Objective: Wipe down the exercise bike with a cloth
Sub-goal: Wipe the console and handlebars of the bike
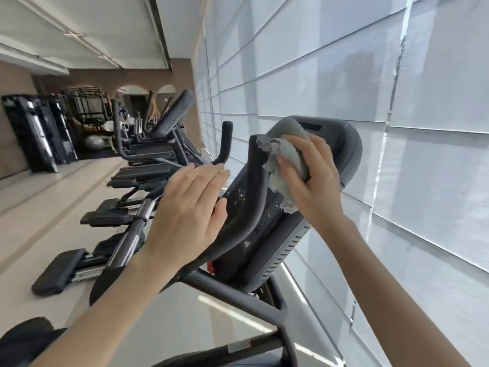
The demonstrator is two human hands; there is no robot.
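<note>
Here, right hand (315, 181) clutching cloth (288, 152) on console (341, 144); left hand (185, 210), fingers (209, 172) straight, perhaps touching.

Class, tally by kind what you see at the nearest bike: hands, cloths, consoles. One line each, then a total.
Hands: 2 (left hand, right hand)
Cloths: 1 (grey cloth)
Consoles: 1 (console)
Total: 4

Daylight is glowing through pale roller blinds (344, 75) that are covering the whole wall to the right of the fingers (206, 172) and behind them. Left of the fingers and farther off, a row of dark cardio machines (148, 157) is standing on a pale floor (39, 207). Past them, black weight stations (39, 133) are standing against a brown wall (13, 115), a grey exercise ball (94, 143) is lying nearby, and a white ceiling (92, 22) is stretching overhead.
</note>
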